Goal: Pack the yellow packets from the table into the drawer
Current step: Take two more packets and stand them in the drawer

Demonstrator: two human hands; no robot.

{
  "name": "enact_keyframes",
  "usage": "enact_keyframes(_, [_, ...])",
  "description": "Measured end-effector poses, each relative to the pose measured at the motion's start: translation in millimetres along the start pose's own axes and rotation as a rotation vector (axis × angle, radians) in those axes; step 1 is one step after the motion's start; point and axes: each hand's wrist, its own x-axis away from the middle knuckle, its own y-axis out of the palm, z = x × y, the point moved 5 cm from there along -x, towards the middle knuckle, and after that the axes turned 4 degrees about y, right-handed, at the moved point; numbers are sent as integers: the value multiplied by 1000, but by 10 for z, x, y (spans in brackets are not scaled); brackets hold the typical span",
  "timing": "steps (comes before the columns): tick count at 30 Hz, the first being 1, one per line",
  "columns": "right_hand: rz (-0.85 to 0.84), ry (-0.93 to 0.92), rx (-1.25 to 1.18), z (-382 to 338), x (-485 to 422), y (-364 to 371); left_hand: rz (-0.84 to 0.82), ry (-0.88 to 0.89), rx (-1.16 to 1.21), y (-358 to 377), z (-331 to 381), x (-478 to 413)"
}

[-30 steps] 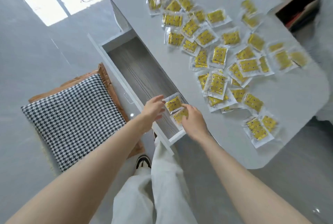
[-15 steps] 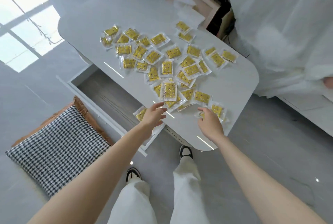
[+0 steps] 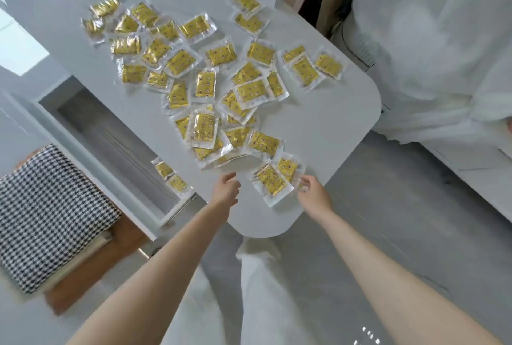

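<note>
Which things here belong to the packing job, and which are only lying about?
Job: yellow packets, table, drawer holding two packets, left hand, right hand.
Lying about: houndstooth cushion, white fabric.

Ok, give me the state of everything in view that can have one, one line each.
drawer: pulled open, mostly bare.
two packets: flat in the drawer's near end, side by side.
loose packets: scattered on the table, several overlapping.
left hand: open, empty, over the table's near edge.
right hand: fingers curled at the edge of the nearest packet; grip unclear.
</note>
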Motion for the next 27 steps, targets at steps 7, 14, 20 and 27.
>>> enact_keyframes(7, [-79, 6, -15, 227, -657, 322, 14, -91, -22, 432, -391, -517])
enact_keyframes(14, [34, -95, 69, 315, -1023, 717, 13, -143, 93, 661, -762, -1005])
enact_keyframes(20, [23, -102, 92, 334, -1150, 820, 151, -82, 155, 735, -865, -1181])
enact_keyframes(27, [-73, 51, -162, 557, -1085, 704, 119, 27, 38, 848, -785, -1129])
